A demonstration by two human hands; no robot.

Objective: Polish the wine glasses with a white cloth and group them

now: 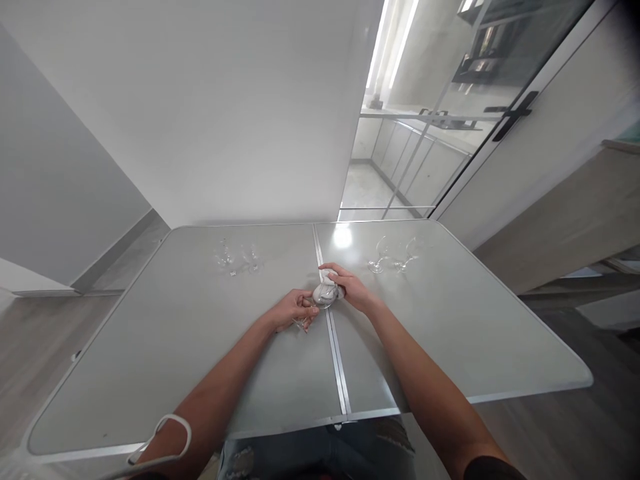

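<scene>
Glasses (239,259) left, glasses (393,257) right

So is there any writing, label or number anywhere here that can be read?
None can be read. The table, the wine glasses, the white cloth in the right hand, the glass held by the left hand and the wall show no text.

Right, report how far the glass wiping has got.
In hand: the left hand holds a clear stemmed glass while the right hand presses a white crumpled cloth into it. Two clear glasses stand far left, two more far right; which pair is done cannot be told.
</scene>
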